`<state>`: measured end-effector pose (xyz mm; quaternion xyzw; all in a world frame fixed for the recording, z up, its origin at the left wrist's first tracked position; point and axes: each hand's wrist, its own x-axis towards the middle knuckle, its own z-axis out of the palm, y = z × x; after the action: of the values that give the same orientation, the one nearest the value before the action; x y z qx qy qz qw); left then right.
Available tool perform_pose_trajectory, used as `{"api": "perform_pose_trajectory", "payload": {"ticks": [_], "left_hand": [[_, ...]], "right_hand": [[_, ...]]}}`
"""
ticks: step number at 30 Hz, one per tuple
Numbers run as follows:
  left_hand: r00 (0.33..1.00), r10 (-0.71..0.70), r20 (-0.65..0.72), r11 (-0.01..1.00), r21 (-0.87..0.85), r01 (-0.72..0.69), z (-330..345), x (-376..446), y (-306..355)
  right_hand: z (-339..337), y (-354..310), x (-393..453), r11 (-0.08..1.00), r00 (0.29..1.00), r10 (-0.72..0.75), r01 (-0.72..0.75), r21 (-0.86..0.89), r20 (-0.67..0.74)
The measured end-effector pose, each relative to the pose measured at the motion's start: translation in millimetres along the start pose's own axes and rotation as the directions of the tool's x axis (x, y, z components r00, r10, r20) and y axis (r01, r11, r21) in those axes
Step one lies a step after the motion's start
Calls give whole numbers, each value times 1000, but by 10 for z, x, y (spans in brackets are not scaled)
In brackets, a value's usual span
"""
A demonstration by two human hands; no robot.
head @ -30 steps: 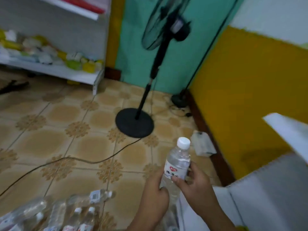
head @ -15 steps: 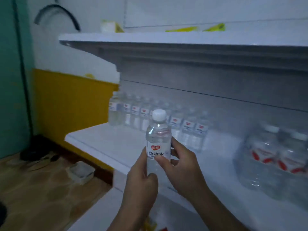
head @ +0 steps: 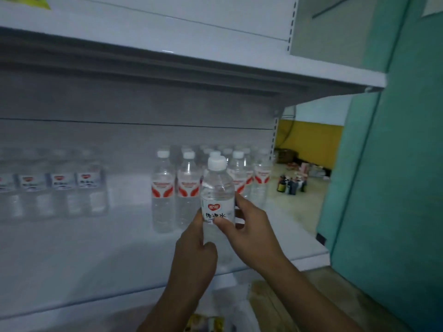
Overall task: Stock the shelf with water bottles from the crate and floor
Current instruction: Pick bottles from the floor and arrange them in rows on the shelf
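Setting: white metal shelf (head: 96, 255) with a grey back panel, under an upper shelf board (head: 191, 46); a teal wall (head: 395, 188) stands at the right edge.
Far left of shelf: row of small water bottles (head: 57, 195) with white labels bearing a red heart mark, blurred, standing upright against the back panel.
Gap: bare shelf surface lies between that row and the next group.
Middle of shelf: cluster of taller bottles (head: 176, 190) with white caps and red-and-white labels, upright, several rows deep toward the back panel.
Left hand (head: 195, 255): comes up from below, fingers curled round the lower body of the held bottle, thumb on its front.
Held bottle (head: 217, 200): clear water bottle with a white cap, upright, white label with a red heart and dark characters facing the camera; it is in front of the taller cluster, above the front part of the shelf, not resting on it.
Right hand (head: 251, 233): thumb pressed on the label's lower edge, fingers wrapped behind the bottle's right side, so both hands hold it.
Below the shelf edge: yellow packaging (head: 206, 323), only partly seen.
Right, past the shelf end: tiled floor (head: 299, 200) with a group of dark small bottles (head: 291, 185) standing on it, a yellow wall (head: 311, 142) behind them.
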<state>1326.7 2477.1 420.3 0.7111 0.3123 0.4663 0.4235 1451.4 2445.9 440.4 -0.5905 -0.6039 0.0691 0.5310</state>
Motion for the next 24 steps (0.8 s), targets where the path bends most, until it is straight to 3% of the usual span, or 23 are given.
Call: {"api": "perform_pose_trajectory", "payload": {"ticks": [6,11,18,24], "left_hand": [[982,-1,187,998,-56,12,771,-31,-9],[962,-51,269,994,-82,76,1150,21,-58],[955,-21,296,986,163,-28,1180,218,-152],[931,-116,346,917,397,-33,961,243,-519]], "right_hand": [[-636,375,-324,988,987,98,-112,-109,-126],[-935,625,-396,974,972,179,-197,-109,-155],[-964,968,-6,966,952,250,-258,-27,-175],[-765,1218,604,957,957,285,-287,-34,-60]]}}
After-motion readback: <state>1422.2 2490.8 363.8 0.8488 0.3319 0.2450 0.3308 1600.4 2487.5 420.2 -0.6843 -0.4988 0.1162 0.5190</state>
